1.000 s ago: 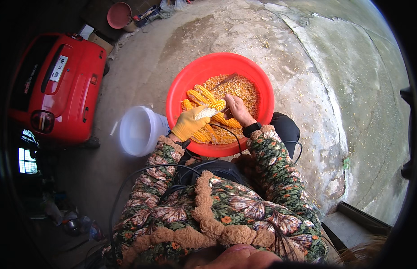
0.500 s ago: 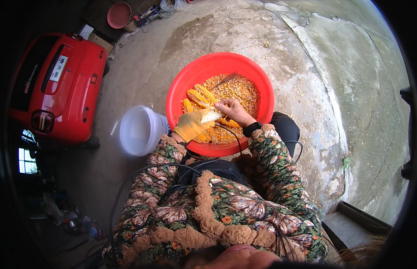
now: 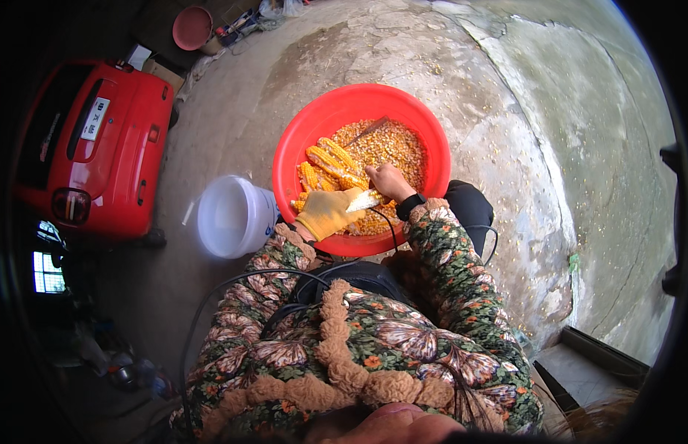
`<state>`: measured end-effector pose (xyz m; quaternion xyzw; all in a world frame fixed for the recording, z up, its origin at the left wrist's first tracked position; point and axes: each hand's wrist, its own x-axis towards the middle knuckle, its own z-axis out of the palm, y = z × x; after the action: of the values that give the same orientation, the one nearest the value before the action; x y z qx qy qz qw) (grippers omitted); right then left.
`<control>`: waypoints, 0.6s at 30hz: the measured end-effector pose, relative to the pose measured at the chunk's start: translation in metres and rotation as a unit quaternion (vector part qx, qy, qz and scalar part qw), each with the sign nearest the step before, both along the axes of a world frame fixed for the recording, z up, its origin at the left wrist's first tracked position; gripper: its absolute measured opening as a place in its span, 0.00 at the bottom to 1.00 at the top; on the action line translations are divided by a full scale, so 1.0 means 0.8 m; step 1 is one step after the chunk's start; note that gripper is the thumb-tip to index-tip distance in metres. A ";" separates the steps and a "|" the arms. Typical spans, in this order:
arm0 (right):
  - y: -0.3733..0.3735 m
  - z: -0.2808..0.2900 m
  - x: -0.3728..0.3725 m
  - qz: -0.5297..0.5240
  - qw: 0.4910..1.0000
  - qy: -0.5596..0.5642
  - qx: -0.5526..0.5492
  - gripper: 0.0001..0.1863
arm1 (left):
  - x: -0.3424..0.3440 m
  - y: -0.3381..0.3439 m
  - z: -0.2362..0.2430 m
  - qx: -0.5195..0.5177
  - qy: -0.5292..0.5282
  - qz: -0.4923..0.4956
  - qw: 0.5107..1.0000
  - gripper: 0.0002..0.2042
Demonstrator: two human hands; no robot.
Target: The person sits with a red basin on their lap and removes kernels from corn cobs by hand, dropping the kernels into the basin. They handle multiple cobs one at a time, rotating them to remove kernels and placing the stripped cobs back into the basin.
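Note:
A partly stripped corn cob (image 3: 364, 200), pale along much of its length with yellow kernels towards its right end, is held over a red plastic tub (image 3: 293, 133). My left hand (image 3: 325, 212), in a yellow work glove, grips the cob's left end. My bare right hand (image 3: 390, 183), with a dark band at the wrist, is closed over its right end; some fingers are hidden. Below, several yellow ears of corn (image 3: 333, 154) lie at the tub's left, and loose kernels (image 3: 399, 152) fill the far right. A dark, flat, pointed tool (image 3: 372, 127) lies on the kernels.
A white bucket (image 3: 233, 218) stands left of the tub. Farther left is a red car (image 3: 118, 148). Scattered kernels lie on the concrete floor (image 3: 499, 170) at right. A black cable (image 3: 244, 277) runs across my lap, and a reddish basin (image 3: 192, 28) sits at the far left.
My right hand has shifted right and slightly away from me, and turned into a more closed grip. The cob has moved a little right, its yellow kernels now showing; the gloved hand still holds it.

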<state>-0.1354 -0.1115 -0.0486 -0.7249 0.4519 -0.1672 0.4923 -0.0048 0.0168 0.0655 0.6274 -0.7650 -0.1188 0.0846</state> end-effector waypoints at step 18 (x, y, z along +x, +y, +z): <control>0.018 0.050 -0.003 -0.070 0.968 -0.227 0.080 0.22 | 0.013 -0.016 -0.022 0.006 0.163 0.094 0.982 0.23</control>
<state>-0.1380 -0.0967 -0.0089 -0.5929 0.3900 -0.3245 0.6254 0.0054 0.0039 0.0482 0.6690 -0.6782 -0.2152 0.2148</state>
